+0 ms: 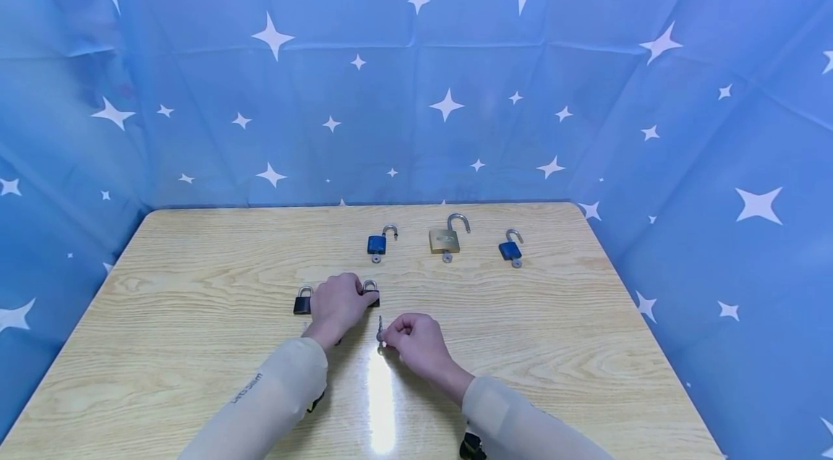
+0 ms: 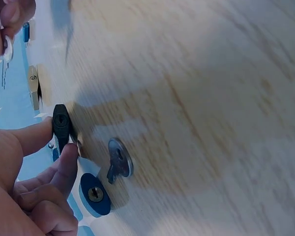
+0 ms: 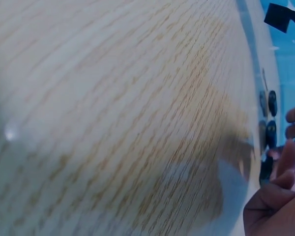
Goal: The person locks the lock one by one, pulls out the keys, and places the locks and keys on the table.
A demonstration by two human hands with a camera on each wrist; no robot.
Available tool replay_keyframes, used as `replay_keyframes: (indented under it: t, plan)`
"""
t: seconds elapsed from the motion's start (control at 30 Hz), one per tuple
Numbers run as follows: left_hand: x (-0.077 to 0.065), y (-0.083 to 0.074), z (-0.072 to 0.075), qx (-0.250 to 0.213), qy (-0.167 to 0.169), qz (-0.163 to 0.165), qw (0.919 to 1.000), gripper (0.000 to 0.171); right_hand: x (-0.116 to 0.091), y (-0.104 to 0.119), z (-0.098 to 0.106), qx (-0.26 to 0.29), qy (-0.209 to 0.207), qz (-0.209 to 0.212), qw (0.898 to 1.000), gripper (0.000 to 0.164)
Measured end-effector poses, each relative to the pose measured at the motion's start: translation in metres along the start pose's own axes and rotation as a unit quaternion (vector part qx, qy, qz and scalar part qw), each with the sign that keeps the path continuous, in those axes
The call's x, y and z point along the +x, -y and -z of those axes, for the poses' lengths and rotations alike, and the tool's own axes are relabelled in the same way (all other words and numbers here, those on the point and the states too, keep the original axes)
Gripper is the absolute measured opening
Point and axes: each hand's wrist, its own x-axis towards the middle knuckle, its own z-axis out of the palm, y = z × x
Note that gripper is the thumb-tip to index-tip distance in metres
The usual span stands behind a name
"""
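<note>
A small dark padlock [image 1: 372, 297] with its shackle closed stands at the middle of the wooden table. My left hand [image 1: 338, 304] pinches its body between thumb and finger, and the keyhole of the padlock [image 2: 62, 120] shows in the left wrist view. Just to the right and nearer me, my right hand [image 1: 419, 344] holds a key [image 1: 380, 330] by its head, with the blade pointing away. The key is apart from the padlock. Another padlock [image 2: 95, 195] and a loose key [image 2: 119, 160] lie beside my left hand. In the right wrist view, my right hand [image 3: 275, 206] shows only partly.
Farther back are a blue padlock [image 1: 376, 244], a brass padlock [image 1: 445, 241] and another blue padlock [image 1: 510, 250], all with shackles open and keys inserted. A closed dark padlock [image 1: 302, 303] stands left of my left hand. Star-patterned blue cloth [image 1: 416, 84] surrounds the table [image 1: 553, 344].
</note>
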Motion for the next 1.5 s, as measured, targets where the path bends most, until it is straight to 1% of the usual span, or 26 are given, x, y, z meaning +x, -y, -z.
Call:
replay_keyframes:
  t: [0.33,0.43,0.53,0.73,0.83,0.93,1.13,1.23,1.37,1.5]
  plan:
    - [-0.001,0.004,0.002,0.0,0.01,0.002,0.9999,0.033,0.002,0.0,0.0,-0.022,-0.002,0.004,1.0,0.013]
    - [-0.003,0.006,0.007,-0.006,0.01,0.003,0.9999,0.035,0.003,0.001,0.0,-0.032,-0.003,0.005,0.999,0.014]
    - [-0.004,0.009,0.016,-0.019,0.005,0.003,0.9998,0.038,0.005,0.004,0.0,-0.045,-0.003,0.004,0.999,0.015]
    - [-0.006,0.016,0.033,-0.039,-0.004,0.0,0.9992,0.038,0.01,0.01,-0.003,-0.116,-0.016,0.017,0.993,0.015]
    - [-0.007,0.019,0.038,-0.044,-0.016,0.0,0.9989,0.036,0.014,0.012,-0.006,-0.15,-0.018,0.018,0.988,0.014]
    - [-0.008,0.023,0.042,-0.051,-0.019,0.001,0.9985,0.034,0.016,0.013,-0.009,-0.176,-0.016,0.011,0.984,0.013]
    - [-0.011,0.028,0.043,-0.059,-0.021,0.005,0.9981,0.032,0.021,0.014,-0.013,-0.21,-0.018,0.007,0.977,0.013]
    - [-0.012,0.029,0.043,-0.058,-0.022,0.006,0.9981,0.032,0.022,0.014,-0.014,-0.219,-0.017,0.009,0.976,0.015]
    - [-0.012,0.029,0.043,-0.057,-0.02,0.006,0.9982,0.032,0.023,0.014,-0.015,-0.23,-0.011,0.013,0.973,0.023]
    - [-0.012,0.029,0.041,-0.059,-0.018,0.008,0.998,0.032,0.023,0.013,-0.019,-0.25,-0.008,0.014,0.968,0.035]
